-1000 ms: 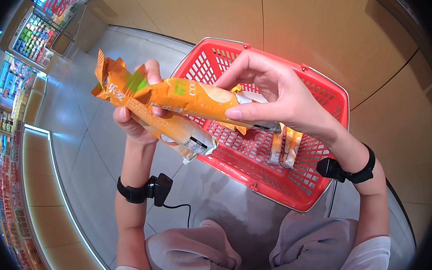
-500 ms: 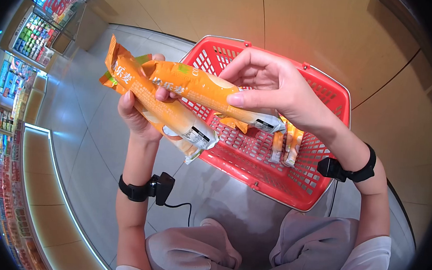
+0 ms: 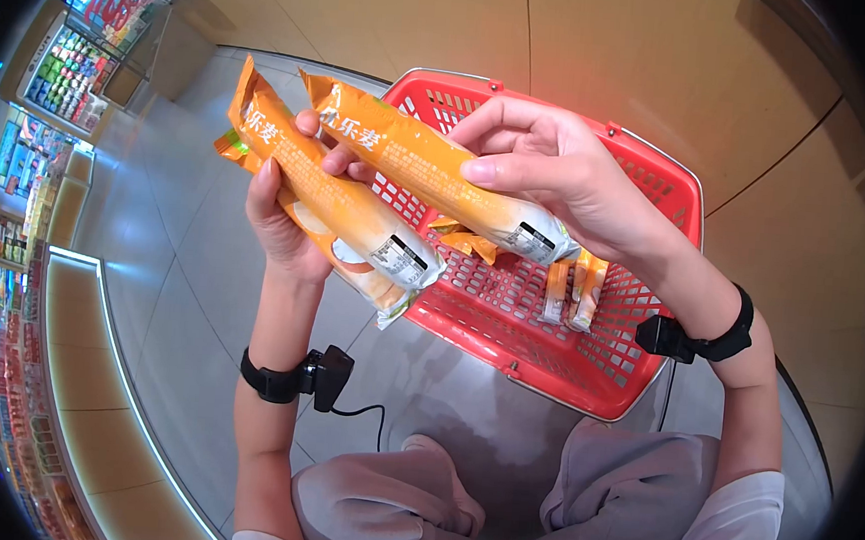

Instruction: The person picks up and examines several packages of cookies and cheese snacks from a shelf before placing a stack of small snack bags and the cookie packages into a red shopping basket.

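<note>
Both hands are up over the red basket (image 3: 557, 381), and both are full. The right hand (image 3: 565, 174) is closed on a long orange packet (image 3: 429, 169), thumb along its near side and fingers curled over the top, holding it slantwise above the basket's far-left corner, barcode end dipping toward the basket's inside. The left hand (image 3: 280, 221) sits just outside the basket's left rim, gripping a pair of orange packets (image 3: 329, 208) stacked one on the other, fingers wrapped round them from beneath and fingertips showing on the upper face. That pair runs nearly parallel to the right hand's packet and just beside it, the lower ends hanging over the basket's near-left edge and the crimped top ends pointing up and away from the basket. Whether the two bundles touch is hard to say, though the left fingertips lie right against the right hand's packet. Down inside the basket, two slim packets (image 3: 571, 292) lie side by side on the mesh floor toward the right wall, and another orange wrapper (image 3: 466, 242) peeks out beneath the held packet. A black wristband (image 3: 289, 378) sits on the left wrist on the near side of the basket, and a matching band (image 3: 700, 339) on the right wrist over the basket's right rim.
</note>
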The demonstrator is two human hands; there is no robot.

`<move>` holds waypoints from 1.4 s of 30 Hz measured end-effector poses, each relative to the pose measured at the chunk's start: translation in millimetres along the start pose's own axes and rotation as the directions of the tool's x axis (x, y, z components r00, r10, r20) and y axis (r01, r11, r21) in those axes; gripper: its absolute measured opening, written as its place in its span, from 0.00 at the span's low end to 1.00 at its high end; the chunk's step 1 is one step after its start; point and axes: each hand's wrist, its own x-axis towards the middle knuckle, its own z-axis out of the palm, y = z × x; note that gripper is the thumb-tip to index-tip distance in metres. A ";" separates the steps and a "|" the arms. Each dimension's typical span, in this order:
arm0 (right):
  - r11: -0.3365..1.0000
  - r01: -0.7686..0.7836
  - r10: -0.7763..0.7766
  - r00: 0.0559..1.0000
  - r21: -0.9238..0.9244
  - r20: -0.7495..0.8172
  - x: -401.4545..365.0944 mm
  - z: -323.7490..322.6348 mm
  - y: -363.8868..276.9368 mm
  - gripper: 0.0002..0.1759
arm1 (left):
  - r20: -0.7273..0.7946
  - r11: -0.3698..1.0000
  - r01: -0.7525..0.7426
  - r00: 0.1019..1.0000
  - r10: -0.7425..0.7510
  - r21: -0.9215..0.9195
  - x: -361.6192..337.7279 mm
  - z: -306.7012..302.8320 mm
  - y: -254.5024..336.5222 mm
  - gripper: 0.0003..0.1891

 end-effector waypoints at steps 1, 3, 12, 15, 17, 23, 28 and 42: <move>1.000 0.000 0.000 1.000 -0.002 0.001 0.1 -0.6 0.0 0.15 | -0.008 1.000 0.001 1.000 -0.001 0.019 0.8 -0.6 -0.1 0.20; 1.000 0.003 -0.003 1.000 -0.001 -0.010 0.8 -1.9 0.5 0.16 | -0.022 0.998 0.003 1.000 -0.002 0.057 1.6 -1.3 0.0 0.19; 1.000 0.018 -0.018 0.999 0.000 -0.041 1.8 -5.4 1.1 0.15 | 0.001 0.990 0.087 0.996 -0.088 0.109 -0.9 3.0 -5.0 0.19; 1.000 0.029 -0.029 0.998 0.008 -0.053 2.7 -4.2 2.8 0.16 | 0.005 0.981 0.047 0.999 -0.049 0.187 -1.9 -1.3 -5.0 0.18; 1.000 0.019 -0.019 0.999 -0.002 -0.047 3.1 -7.9 4.1 0.16 | -0.004 0.978 0.035 0.999 -0.035 0.207 -1.6 -5.3 -8.6 0.18; 1.000 0.030 -0.030 0.998 0.006 -0.051 4.2 -10.0 6.6 0.16 | -0.026 0.951 0.051 0.999 -0.046 0.304 -1.9 -6.1 -13.0 0.18; 0.998 0.049 -0.046 0.997 0.044 -0.070 8.4 -5.3 8.1 0.15 | -0.003 0.933 0.065 0.998 -0.068 0.354 3.9 3.7 -22.5 0.18; 0.260 -0.298 0.449 0.879 -0.918 -0.159 77.4 -91.9 89.9 0.13 | -0.275 0.971 -0.164 0.939 0.207 0.171 1.6 -26.3 24.6 0.22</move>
